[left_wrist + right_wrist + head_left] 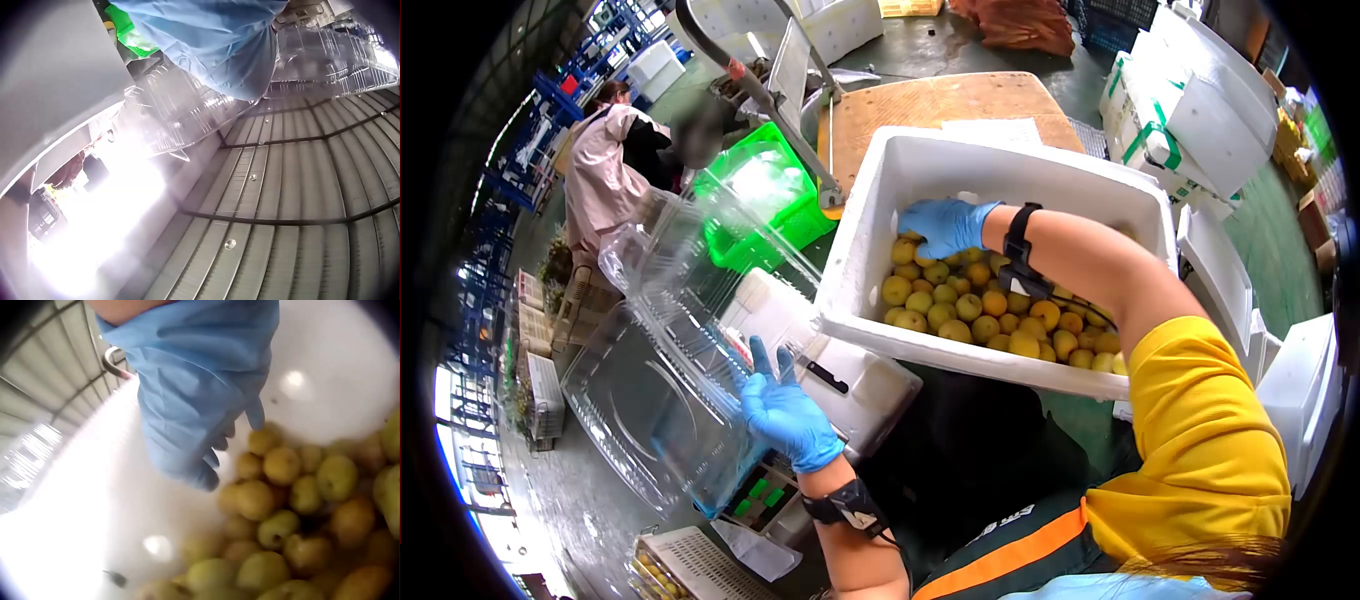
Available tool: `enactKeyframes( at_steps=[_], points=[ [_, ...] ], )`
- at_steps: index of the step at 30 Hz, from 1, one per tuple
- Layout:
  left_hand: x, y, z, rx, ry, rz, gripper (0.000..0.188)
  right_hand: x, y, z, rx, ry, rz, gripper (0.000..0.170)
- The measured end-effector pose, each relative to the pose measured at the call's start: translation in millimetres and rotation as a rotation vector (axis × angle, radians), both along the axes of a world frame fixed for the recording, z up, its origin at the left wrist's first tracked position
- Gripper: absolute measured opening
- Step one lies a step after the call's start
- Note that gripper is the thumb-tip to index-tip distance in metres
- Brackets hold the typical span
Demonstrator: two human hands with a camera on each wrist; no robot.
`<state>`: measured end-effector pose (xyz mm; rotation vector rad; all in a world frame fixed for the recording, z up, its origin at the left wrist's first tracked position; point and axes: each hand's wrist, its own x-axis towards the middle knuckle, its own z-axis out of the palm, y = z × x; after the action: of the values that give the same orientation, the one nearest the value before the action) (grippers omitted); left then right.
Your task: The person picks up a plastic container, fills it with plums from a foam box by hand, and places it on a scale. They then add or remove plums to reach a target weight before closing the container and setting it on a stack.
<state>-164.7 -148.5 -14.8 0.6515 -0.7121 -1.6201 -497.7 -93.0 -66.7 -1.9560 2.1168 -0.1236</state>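
My right hand (948, 228), in a blue glove, reaches down into a white foam box (855, 285) at its far left corner. Round yellow-green fruits (963, 307) cover the box's floor. In the right wrist view its fingertips (206, 480) point down right beside the fruits, with the thumb apart from them. My left hand (788, 412), also gloved in blue, is at the edge of clear plastic clamshell containers (670, 390). Its fingers look mostly straight, with some seen against the plastic. In the left wrist view the glove (212, 44) overlaps the clear plastic (169, 106).
A black-handled knife (824, 376) lies on a white foam surface (865, 385). Beyond stand a green crate (785, 225) and a wooden-topped cart (960, 100). White foam boxes (1145, 155) are stacked at the right. Another person (610, 160) is at the far left.
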Motion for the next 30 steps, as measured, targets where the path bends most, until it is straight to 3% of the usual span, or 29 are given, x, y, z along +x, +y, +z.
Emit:
enactKeyframes(
  at_steps=[1, 4, 7, 10, 13, 17, 21, 24, 27, 28, 30],
  points=[
    [1.7, -0.6, -0.9, 0.003, 0.013, -0.006, 0.062, -7.5, -3.0, -31.3, -0.031, -0.003, 0.006, 0.059],
    [0.8, -4.8, 9.6, -0.069, -0.043, 0.033, 0.066, 7.0, -8.3, -25.8, 0.073, 0.073, -0.071, 0.071],
    [5.0, -17.4, -1.2, -0.087, -0.021, -0.001, 0.067, 6.3, -9.4, -4.3, 0.247, -0.038, -0.255, 0.072],
    [-2.6, -13.5, 0.4, -0.061, -0.076, 0.065, 0.067, 1.2, -5.6, -8.4, 0.411, -0.007, -0.290, 0.071],
    [-10.6, -7.9, 12.8, -0.071, -0.086, 0.112, 0.067, 17.1, 15.6, -22.6, 0.216, -0.047, -0.350, 0.068],
    [-8.6, -6.3, 11.1, -0.051, -0.039, 0.116, 0.066, 10.0, 39.5, -12.1, 0.172, -0.121, -0.277, 0.070],
    [-10.3, 1.7, 21.9, -0.046, -0.064, 0.109, 0.067, 19.1, 43.3, 5.0, 0.312, 0.135, -0.064, 0.068],
    [-6.2, 7.1, 22.2, -0.095, -0.088, 0.070, 0.062, 27.7, 49.3, 34.2, 0.318, 0.089, -0.096, 0.064],
    [-2.7, 9.3, 19.6, -0.146, -0.099, 0.089, 0.067, 18.4, 71.4, 47.2, 0.156, -0.121, -0.257, 0.062],
    [-1.3, 11.0, 20.7, -0.170, -0.130, 0.083, 0.070, 40.7, 81.3, 93.6, 0.188, -0.513, -0.506, 0.063],
    [-0.8, 16.2, 25.8, -0.219, -0.188, 0.064, 0.075, 24.6, 97.5, 95.4, 0.032, -0.985, -0.526, 0.058]
  ],
)
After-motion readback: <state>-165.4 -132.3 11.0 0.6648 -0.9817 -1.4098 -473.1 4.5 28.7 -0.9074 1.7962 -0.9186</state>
